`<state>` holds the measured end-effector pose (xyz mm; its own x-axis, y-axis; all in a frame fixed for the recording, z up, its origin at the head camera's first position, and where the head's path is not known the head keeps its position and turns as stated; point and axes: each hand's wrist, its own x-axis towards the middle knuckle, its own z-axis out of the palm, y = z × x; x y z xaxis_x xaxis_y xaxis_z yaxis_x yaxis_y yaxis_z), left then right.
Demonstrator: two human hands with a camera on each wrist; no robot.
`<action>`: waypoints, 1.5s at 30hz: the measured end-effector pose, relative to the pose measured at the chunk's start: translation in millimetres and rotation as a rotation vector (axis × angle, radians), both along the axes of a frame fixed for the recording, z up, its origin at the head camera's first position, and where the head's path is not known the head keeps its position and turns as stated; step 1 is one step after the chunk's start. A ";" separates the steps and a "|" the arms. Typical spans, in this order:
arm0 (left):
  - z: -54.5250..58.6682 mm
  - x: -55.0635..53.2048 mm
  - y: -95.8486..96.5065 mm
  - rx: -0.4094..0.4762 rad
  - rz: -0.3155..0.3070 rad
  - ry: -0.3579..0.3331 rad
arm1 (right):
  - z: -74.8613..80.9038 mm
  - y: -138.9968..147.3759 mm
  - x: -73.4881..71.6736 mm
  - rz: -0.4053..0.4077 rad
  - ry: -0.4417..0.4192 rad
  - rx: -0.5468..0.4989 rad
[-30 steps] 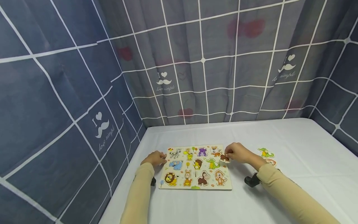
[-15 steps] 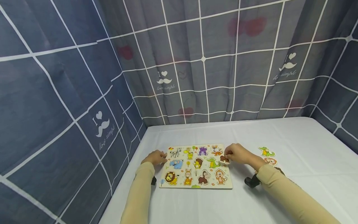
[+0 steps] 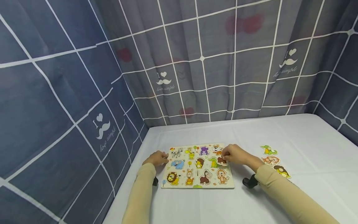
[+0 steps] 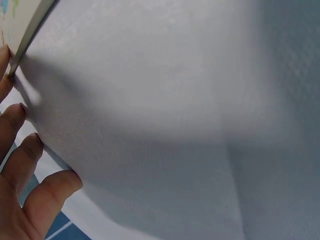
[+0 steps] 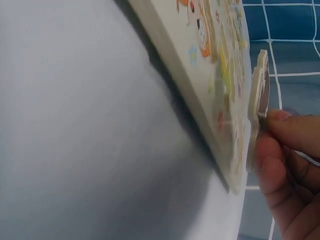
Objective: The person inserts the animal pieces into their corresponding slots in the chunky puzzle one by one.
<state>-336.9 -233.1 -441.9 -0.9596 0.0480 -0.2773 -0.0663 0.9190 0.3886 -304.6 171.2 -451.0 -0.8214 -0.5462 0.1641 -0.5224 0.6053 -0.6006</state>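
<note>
A wooden animal puzzle board (image 3: 181, 183) lies flat on the white table, showing several animals such as a lion, an elephant and a zebra. My left hand (image 3: 157, 158) is at its left edge. In the left wrist view, the thumb and forefinger hold the board's edge (image 4: 31, 25), the other fingers spread apart. My right hand (image 3: 236, 154) pinches a brown puzzle piece (image 3: 221, 161) above the board's right side, over part of the crocodile picture. In the right wrist view this piece (image 5: 258, 90) stands tilted, clear of the board; its picture is mostly hidden.
To the right lie loose pieces: a crocodile (image 3: 269, 150), a monkey (image 3: 270, 160) and a hedgehog (image 3: 282, 171) beside the right forearm. A checked curtain (image 3: 218, 77) stands behind the table and along its left side.
My right hand has moved slightly left with the brown piece, from the board's right edge to over the crocodile picture. The hedgehog piece now shows more fully. My left hand stays at the board.
</note>
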 end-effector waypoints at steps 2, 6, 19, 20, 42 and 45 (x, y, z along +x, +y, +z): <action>2.0 -1.6 0.8 -0.010 -0.011 0.011 | 1.9 -2.4 0.6 0.004 0.005 -0.010; 5.9 -4.8 1.8 -0.018 0.003 0.015 | 6.3 -9.1 1.4 0.017 0.003 -0.027; 3.5 -5.5 2.8 -0.027 -0.012 0.015 | 4.6 -21.8 8.7 0.038 -0.052 -0.015; 3.5 -5.2 2.6 -0.028 -0.011 0.014 | 4.6 -22.9 9.2 0.042 -0.045 -0.016; -1.8 -4.1 -0.1 0.008 0.012 -0.002 | -5.3 -49.3 13.3 0.084 -0.067 -0.013; -3.4 -4.8 0.0 0.004 0.025 -0.004 | -6.8 -52.8 15.9 0.096 -0.074 -0.017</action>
